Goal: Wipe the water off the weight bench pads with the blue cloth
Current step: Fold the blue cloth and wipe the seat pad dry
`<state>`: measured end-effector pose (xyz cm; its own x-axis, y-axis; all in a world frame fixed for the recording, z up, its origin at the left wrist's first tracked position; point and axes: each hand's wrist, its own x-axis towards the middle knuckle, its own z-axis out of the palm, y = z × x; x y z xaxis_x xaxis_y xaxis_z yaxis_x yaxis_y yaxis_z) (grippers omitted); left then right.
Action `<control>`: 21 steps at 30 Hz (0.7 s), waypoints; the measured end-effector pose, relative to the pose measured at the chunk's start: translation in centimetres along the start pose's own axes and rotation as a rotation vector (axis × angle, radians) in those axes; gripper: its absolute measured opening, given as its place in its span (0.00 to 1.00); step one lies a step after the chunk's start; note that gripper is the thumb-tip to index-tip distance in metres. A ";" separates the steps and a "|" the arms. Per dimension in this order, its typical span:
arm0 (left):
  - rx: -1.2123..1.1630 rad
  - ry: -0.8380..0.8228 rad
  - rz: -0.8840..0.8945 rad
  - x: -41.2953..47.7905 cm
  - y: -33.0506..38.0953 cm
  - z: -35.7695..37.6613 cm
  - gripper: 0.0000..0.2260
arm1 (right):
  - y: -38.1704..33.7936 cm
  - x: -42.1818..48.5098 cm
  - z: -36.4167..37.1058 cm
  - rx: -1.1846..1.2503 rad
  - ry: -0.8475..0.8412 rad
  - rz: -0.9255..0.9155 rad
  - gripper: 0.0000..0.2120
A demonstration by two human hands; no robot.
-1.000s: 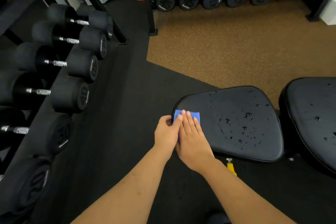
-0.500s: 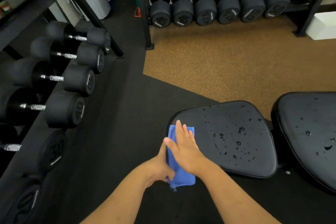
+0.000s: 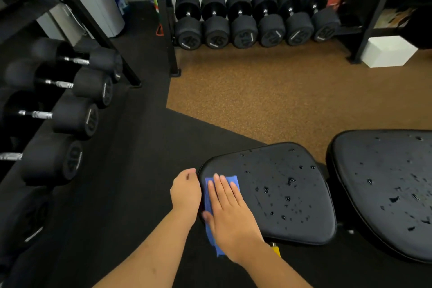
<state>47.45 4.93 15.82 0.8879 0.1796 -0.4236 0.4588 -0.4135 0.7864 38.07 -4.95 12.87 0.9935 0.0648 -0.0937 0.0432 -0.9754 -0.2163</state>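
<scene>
The blue cloth lies on the left end of the black seat pad, its near end hanging off the pad's front edge. My right hand presses flat on the cloth, fingers straight and together. My left hand sits against the pad's left edge with its fingers curled; what they hold is hidden. Water drops dot the seat pad to the right of the cloth. The larger back pad at the right is also spotted with drops.
A rack of black dumbbells runs along the left. Another dumbbell row stands at the back under a black frame. A white box sits at the back right. A yellow knob shows under the seat pad.
The cloth has been spread along the pad's left end under my flat right hand. My left hand let go of the cloth's near end and moved up beside the pad's left edge.
</scene>
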 end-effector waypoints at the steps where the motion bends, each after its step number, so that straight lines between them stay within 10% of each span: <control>1: 0.011 -0.040 0.016 -0.1 0.2 0.2 0.17 | 0.5 -0.9 0.1 -0.002 0.001 -0.007 0.30; 13: -0.457 -0.295 -0.172 0.9 -3.7 1.1 0.15 | 0.1 8.1 -1.4 -0.043 0.028 0.154 0.30; 21: -0.362 -0.141 -0.152 -0.7 -1.8 1.2 0.18 | -0.8 -1.0 -0.5 -0.050 -0.085 -0.008 0.29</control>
<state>45.99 4.48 14.12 0.8072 0.0799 -0.5849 0.5892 -0.0470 0.8066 37.13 -4.32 13.63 0.9806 0.0882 -0.1750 0.0585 -0.9840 -0.1683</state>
